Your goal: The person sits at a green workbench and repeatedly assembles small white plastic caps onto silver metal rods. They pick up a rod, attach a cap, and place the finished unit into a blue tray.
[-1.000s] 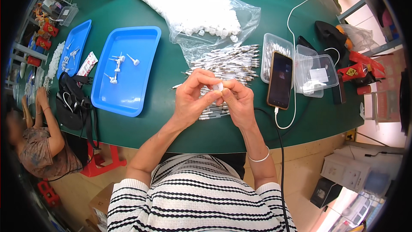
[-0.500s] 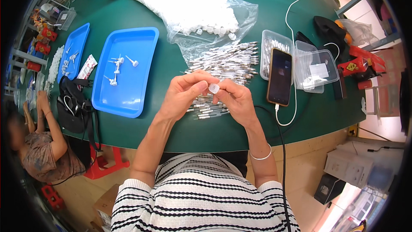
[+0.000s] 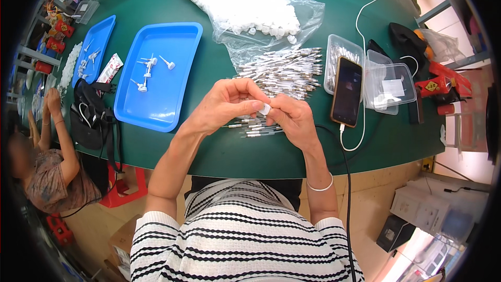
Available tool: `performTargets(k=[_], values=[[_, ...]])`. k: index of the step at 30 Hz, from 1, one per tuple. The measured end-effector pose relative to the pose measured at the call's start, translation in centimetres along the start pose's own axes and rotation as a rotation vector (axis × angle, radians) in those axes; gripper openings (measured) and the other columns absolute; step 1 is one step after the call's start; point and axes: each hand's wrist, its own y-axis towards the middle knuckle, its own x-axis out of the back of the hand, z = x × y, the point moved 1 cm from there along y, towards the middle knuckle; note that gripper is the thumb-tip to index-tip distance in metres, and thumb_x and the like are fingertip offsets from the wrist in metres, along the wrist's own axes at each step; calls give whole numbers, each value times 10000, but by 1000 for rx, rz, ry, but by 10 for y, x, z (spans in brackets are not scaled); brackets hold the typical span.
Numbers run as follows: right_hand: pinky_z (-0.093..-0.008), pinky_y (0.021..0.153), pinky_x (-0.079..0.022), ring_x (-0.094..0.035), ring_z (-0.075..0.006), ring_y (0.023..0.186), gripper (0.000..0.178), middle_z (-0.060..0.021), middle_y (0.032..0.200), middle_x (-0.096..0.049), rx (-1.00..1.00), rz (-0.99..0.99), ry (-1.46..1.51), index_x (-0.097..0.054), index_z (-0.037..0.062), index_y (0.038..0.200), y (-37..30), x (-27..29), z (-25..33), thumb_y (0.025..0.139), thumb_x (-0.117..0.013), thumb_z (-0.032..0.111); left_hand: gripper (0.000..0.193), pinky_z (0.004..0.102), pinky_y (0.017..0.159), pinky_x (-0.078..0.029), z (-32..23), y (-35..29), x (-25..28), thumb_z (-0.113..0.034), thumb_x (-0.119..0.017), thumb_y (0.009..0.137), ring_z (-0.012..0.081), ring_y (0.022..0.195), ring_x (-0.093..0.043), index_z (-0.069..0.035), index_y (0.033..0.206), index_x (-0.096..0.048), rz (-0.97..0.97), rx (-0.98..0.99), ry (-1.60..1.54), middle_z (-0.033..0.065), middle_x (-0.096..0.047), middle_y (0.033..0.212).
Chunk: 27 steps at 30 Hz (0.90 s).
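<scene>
Over the near middle of the table, my two hands meet at a small white plastic cap (image 3: 265, 108). My left hand (image 3: 222, 105) pinches it between thumb and forefinger. My right hand (image 3: 295, 120) is closed against its other side, fingertips pressed together; whether a thin rod is also between them is hidden. Just beyond my hands lies a heap of thin rods (image 3: 292, 68) with white and metallic parts. Behind the heap, a clear plastic bag (image 3: 245, 8) spills many white caps like this one.
On the left, a blue tray (image 3: 159, 94) holds several white caps with rods. A black bag (image 3: 86, 120) sits beside it; a person (image 3: 57, 177) works further left. To the right are a clear rod box (image 3: 331, 65), a phone (image 3: 348, 91) on a cable, and clear lids (image 3: 394, 86).
The cap has turned between my fingers, and its round face shows less. My fingers have closed in around it. The table has shifted slightly in view.
</scene>
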Motion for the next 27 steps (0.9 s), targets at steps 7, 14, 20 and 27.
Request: performTargets(k=[7, 14, 20, 27], values=[[-261, 593, -459, -589, -131, 637, 169, -53, 707, -619, 4, -17, 22, -668, -3, 1019, -1, -2, -2, 895, -620, 100, 84, 230, 709, -510, -5, 3, 1, -45, -629, 872, 99, 799, -593, 10, 934, -644, 49, -9, 82, 52, -612, 908], [-256, 594, -462, -595, -123, 648, 156, -51, 727, -629, -36, -33, 33, -668, -7, 995, 0, -3, -2, 897, -621, 106, 89, 242, 714, -525, -9, 8, 6, -47, -631, 872, 108, 810, -609, 16, 932, -648, 73, -17, 97, 62, -636, 902], [-252, 583, -461, -596, -117, 645, 137, -50, 721, -632, 10, -94, -77, -666, -2, 984, 0, -3, -6, 900, -616, 93, 102, 250, 712, -523, -10, 12, 2, -57, -631, 881, 103, 808, -605, 23, 942, -645, 55, -39, 147, 67, -644, 908], [-246, 582, -473, -629, -122, 643, 129, -58, 734, -660, -78, -230, -32, -659, 3, 987, 2, -6, -4, 892, -622, 82, 120, 230, 713, -502, 10, 10, -16, -39, -608, 903, 99, 817, -597, 32, 995, -636, -300, -299, 127, 66, -638, 925]])
